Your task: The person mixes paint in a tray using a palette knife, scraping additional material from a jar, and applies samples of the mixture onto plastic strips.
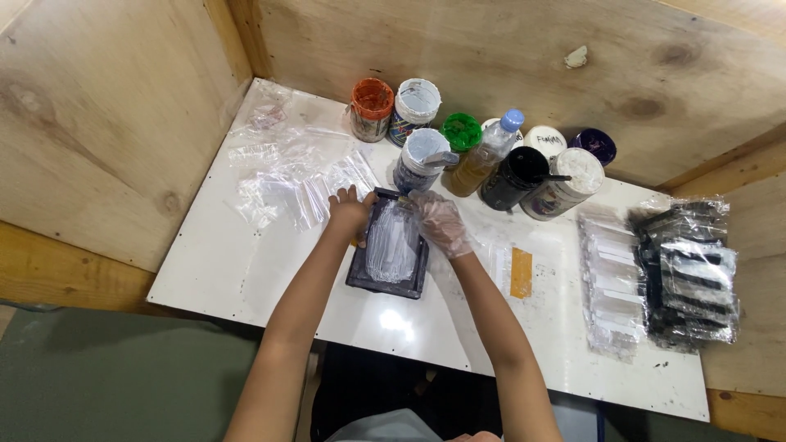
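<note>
A small dark screen-printing frame [389, 250] lies flat on the white counter [246, 262], slightly left of centre, its mesh smeared with white paint. The left hand [350, 211], bare, grips the frame's far left corner, fingers curled over the edge. The right hand [440, 221], in a thin clear plastic glove, is closed around a small tool [403, 199] at the frame's far edge; the tool is too small to identify with certainty.

Just beyond the frame stands an open jar of white paint [420, 160], touching or nearly touching the frame's far edge. Further back, a row of paint jars runs along the plywood wall [491, 49]: an orange jar [372, 108], a second white jar [416, 110], a green-lidded jar [462, 131], a black jar [514, 177] and another white jar [565, 182]. A plastic bottle with a blue cap [488, 154] holding brownish liquid stands among them.

To the far left of the frame, clear plastic bags [286, 168] lie scattered. Right of the frame lies an orange strip [521, 272]. At the right end are a stack of packets with white contents [612, 282] and, beside it, packets with black contents [689, 270].
</note>
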